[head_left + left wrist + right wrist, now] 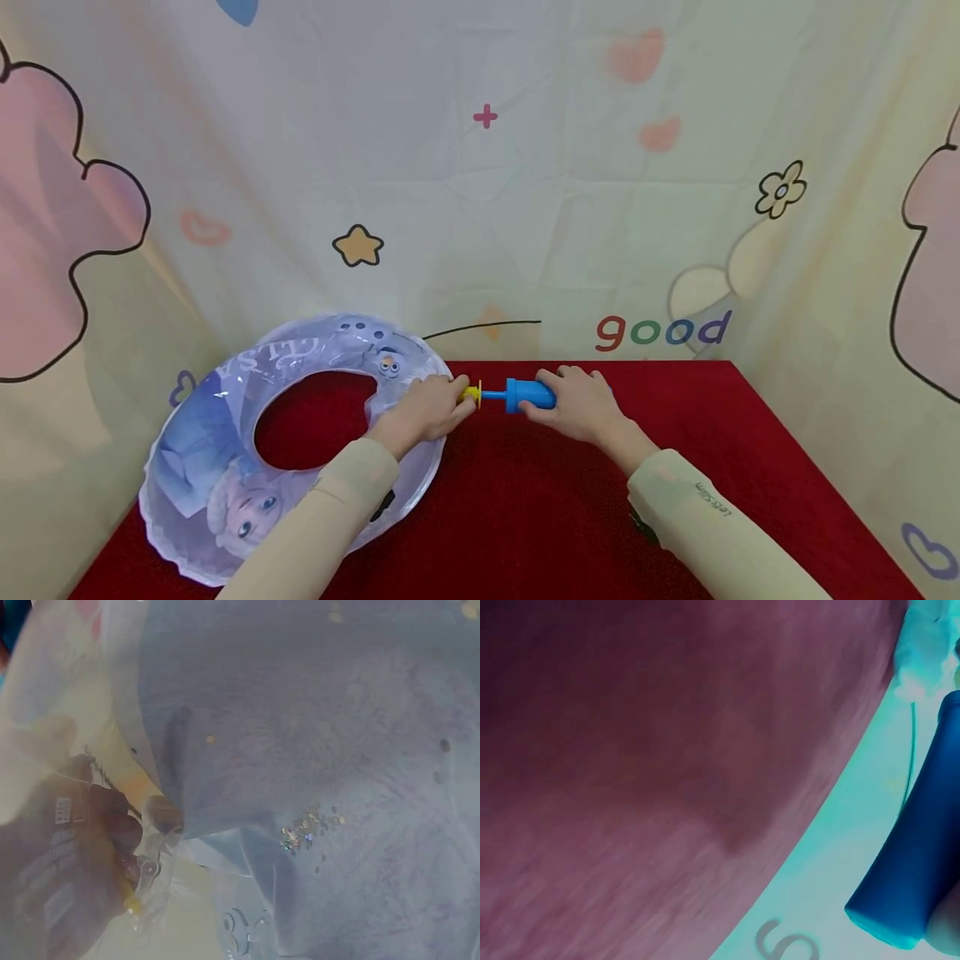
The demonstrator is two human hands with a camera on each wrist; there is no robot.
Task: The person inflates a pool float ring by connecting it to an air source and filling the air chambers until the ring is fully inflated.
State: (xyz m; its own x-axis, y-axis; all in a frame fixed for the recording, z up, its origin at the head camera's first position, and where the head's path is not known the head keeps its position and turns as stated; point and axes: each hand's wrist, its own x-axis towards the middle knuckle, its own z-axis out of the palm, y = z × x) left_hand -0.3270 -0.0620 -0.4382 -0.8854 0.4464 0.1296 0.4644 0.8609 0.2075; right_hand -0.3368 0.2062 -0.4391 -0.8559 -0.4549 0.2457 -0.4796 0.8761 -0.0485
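A pale blue inflatable swim ring (191,433), printed with a cartoon figure, lies tilted on the left of the red surface. My left hand (427,408) is at its right side, pinching the yellow end (471,392) of a hand pump. In the left wrist view, a clear valve (150,868) shows beside the fingers, behind the ring's plastic (337,750). My right hand (577,404) grips the pump's blue barrel (531,395), and a slim blue rod joins barrel to yellow end. The barrel (911,840) also fills the right edge of the right wrist view.
A red cloth (540,517) covers the table. Behind it and at both sides hangs a pale printed curtain (465,208) with hearts, a star and the word good.
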